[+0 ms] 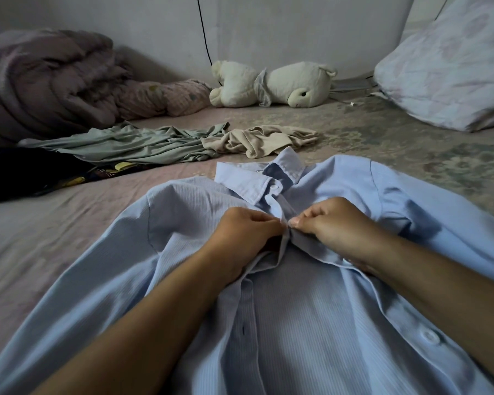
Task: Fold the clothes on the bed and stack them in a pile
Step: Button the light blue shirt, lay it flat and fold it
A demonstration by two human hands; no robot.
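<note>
A light blue button-up shirt (pixel 311 323) lies front-up on the bed (pixel 54 238), collar away from me, its front open below the top button. My left hand (pixel 241 238) pinches the left placket edge just under the collar. My right hand (pixel 337 226) pinches the right placket edge against it; the two hands meet at the chest. Behind the shirt lie a crumpled green garment (pixel 131 143), a beige garment (pixel 263 139) and a dark garment with yellow print (pixel 32 172).
A rolled pinkish quilt (pixel 46 78) fills the back left, with a small patterned pillow (pixel 166 96) beside it. A white plush toy (pixel 271 84) lies against the wall. A large floral pillow (pixel 451 67) sits at the back right. A black cable (pixel 204 32) hangs down the wall.
</note>
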